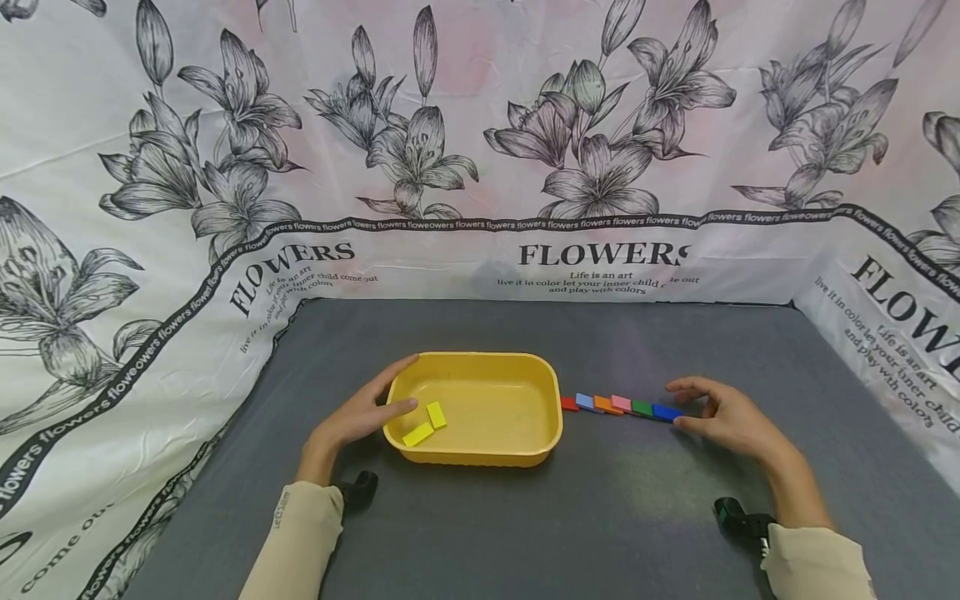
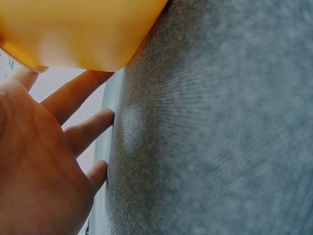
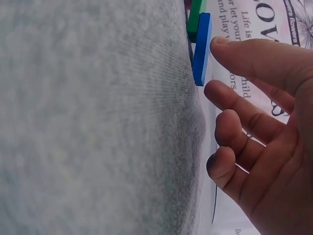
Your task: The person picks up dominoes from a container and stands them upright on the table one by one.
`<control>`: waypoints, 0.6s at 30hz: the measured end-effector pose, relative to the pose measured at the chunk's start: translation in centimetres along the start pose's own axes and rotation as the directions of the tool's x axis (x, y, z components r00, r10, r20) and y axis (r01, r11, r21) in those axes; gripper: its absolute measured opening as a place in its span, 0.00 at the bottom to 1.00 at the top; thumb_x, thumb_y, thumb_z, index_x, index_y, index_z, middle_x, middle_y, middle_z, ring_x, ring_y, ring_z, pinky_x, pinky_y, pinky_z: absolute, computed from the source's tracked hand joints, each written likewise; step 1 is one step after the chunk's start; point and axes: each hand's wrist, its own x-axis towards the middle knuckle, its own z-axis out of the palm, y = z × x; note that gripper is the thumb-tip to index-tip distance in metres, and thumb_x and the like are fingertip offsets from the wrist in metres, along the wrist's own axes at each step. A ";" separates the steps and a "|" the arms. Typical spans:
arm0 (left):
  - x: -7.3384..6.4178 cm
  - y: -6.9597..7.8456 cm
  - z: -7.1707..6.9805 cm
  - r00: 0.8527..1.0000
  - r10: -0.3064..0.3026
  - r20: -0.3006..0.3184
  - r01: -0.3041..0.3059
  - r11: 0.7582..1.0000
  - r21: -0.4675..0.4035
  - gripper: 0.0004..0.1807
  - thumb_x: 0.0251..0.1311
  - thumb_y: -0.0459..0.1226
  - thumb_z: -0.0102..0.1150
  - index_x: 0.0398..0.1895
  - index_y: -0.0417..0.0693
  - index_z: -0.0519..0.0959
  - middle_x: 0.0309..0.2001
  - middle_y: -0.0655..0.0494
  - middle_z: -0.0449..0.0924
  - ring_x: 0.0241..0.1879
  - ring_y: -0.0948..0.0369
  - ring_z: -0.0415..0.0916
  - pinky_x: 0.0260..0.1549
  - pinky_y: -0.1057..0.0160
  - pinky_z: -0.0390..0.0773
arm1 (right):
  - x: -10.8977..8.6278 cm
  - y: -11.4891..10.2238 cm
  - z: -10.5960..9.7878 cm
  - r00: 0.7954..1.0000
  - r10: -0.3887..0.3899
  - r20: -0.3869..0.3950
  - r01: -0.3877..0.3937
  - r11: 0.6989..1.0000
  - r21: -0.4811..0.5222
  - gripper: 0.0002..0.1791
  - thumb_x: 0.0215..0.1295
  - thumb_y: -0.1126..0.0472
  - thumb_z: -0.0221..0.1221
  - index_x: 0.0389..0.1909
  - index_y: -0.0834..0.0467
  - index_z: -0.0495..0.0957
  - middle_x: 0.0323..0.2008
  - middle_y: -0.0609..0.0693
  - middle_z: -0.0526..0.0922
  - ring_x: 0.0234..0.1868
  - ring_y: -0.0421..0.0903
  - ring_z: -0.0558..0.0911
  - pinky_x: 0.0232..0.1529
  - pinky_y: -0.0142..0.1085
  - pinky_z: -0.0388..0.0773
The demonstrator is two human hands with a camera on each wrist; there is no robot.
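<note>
My left hand (image 1: pixel 360 410) holds the left rim of a yellow plastic tray (image 1: pixel 480 457), its thumb over the edge and fingers along the outside. In the left wrist view the lower fingers spread below the tray's wall (image 2: pixel 88 44). Two yellow tiles (image 1: pixel 418 434) lie inside, near that thumb. Beside the right end of a row of coloured tiles is my right hand (image 1: pixel 731 417), with fingers loosely bent. Its thumb is close to the blue tile (image 3: pixel 201 51); contact cannot be made out. Nothing sits between its fingers.
From the tray's right side, the row runs red (image 1: pixel 570 404), light blue (image 1: pixel 586 402), orange (image 1: pixel 606 405), pink (image 1: pixel 621 402), green (image 1: pixel 642 407), then blue, slightly staggered. A grey cloth (image 1: pixel 570 533) covers the table. Flower-printed fabric (image 1: pixel 450 267) rises behind and at both sides.
</note>
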 end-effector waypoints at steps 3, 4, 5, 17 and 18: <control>0.0 0.0 0.0 1.000 -0.003 -0.004 0.003 1.000 -0.003 0.41 0.69 0.49 0.60 0.80 0.76 0.52 0.82 0.57 0.50 0.80 0.46 0.52 0.75 0.33 0.52 | 0.1 -0.2 0.0 1.000 0.010 0.000 -0.010 1.000 -0.019 0.28 0.61 0.61 0.70 0.63 0.58 0.76 0.53 0.63 0.83 0.28 0.41 0.70 0.24 0.33 0.68; 0.0 0.0 0.0 1.000 -0.001 -0.005 0.001 1.000 -0.003 0.41 0.69 0.49 0.60 0.80 0.76 0.52 0.82 0.57 0.50 0.80 0.46 0.52 0.75 0.32 0.51 | 0.1 -0.3 0.0 1.000 0.014 0.000 -0.014 1.000 -0.024 0.29 0.61 0.60 0.70 0.63 0.58 0.76 0.53 0.63 0.83 0.28 0.41 0.70 0.24 0.33 0.68; 0.0 -0.1 0.0 1.000 0.006 -0.004 -0.006 1.000 0.004 0.41 0.69 0.49 0.60 0.81 0.75 0.52 0.82 0.56 0.50 0.80 0.46 0.52 0.75 0.32 0.51 | 0.1 -0.4 0.0 1.000 0.017 -0.001 -0.017 0.999 -0.028 0.29 0.61 0.60 0.70 0.63 0.58 0.76 0.53 0.64 0.83 0.28 0.41 0.70 0.24 0.33 0.68; 0.0 0.0 0.0 1.000 0.010 -0.001 -0.010 1.000 -0.003 0.41 0.69 0.50 0.60 0.80 0.74 0.52 0.82 0.57 0.50 0.80 0.46 0.52 0.75 0.32 0.51 | 1.1 -2.8 1.3 0.996 -0.090 -0.027 0.089 0.995 -0.046 0.30 0.59 0.62 0.72 0.63 0.61 0.77 0.50 0.65 0.84 0.24 0.38 0.69 0.24 0.32 0.68; 0.0 0.0 0.0 1.000 0.010 0.000 -0.010 1.000 -0.004 0.41 0.69 0.49 0.60 0.81 0.74 0.52 0.82 0.56 0.50 0.80 0.46 0.52 0.75 0.32 0.51 | 1.2 -3.2 1.5 0.994 -0.103 -0.025 0.102 0.994 -0.046 0.29 0.59 0.63 0.72 0.62 0.61 0.77 0.50 0.64 0.85 0.24 0.37 0.69 0.24 0.32 0.68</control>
